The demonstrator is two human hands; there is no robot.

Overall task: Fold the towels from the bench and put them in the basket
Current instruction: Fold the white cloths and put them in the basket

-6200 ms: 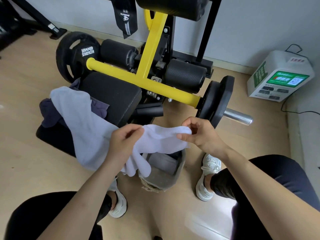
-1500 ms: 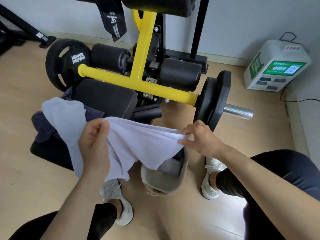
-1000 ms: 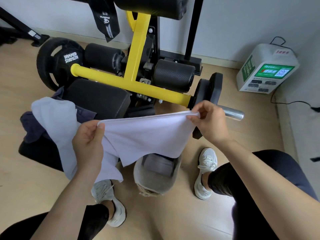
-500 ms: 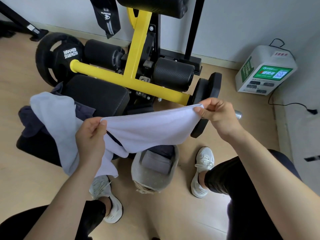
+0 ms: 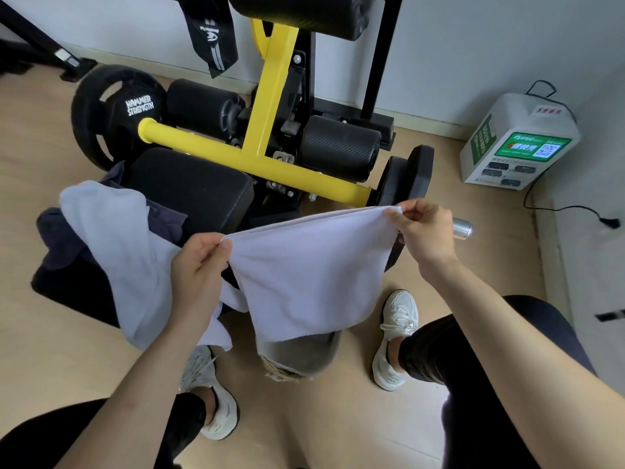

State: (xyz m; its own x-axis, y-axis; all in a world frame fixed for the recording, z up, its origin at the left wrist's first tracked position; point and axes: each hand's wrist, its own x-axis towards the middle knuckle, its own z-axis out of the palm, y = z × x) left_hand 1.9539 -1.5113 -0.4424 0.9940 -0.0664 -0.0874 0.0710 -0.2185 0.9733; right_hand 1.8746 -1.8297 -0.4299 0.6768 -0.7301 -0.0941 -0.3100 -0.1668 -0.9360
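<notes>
Fingers of the left hand (image 5: pixel 199 265) and right hand (image 5: pixel 422 235) pinch the top corners of a white towel (image 5: pixel 311 272). It hangs smooth, its top edge pulled straight, over the grey basket (image 5: pixel 297 357) on the floor. Beyond, a pale towel (image 5: pixel 111 231) and a dark towel (image 5: pixel 57 238) lie rumpled on the black counter (image 5: pixel 189 187).

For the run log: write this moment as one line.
folding | left hand pinches white towel | right hand pinches it | hangs over basket
</notes>
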